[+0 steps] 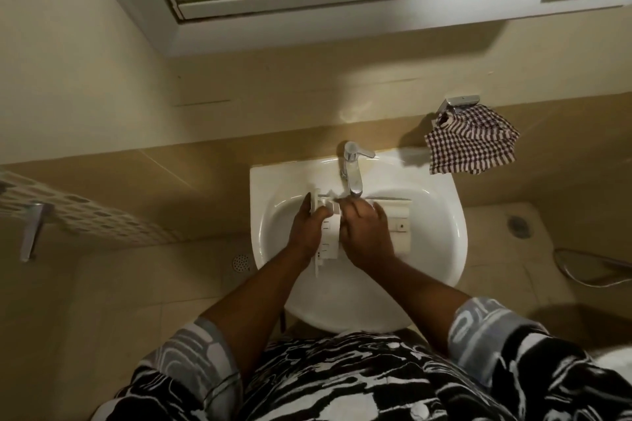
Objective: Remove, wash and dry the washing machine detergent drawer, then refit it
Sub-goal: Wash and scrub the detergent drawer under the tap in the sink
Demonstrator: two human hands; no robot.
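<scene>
Sink first: the white drawer is down in the bowl, with its wider end lying off to my right. It's thin hard plastic, so light and stiff, but I reckon it gets slick once wet, and the little tabs look snappable. The checked cloth hangs on the wall hook, handy for drying. My left hand wraps the drawer's left edge, fingers curled round it. My right hand clamps over the top, fingers bent onto the plastic. Best to grab the long side walls, not the flimsy bits. The tap spout sits just above, can't tell if it's running.
</scene>
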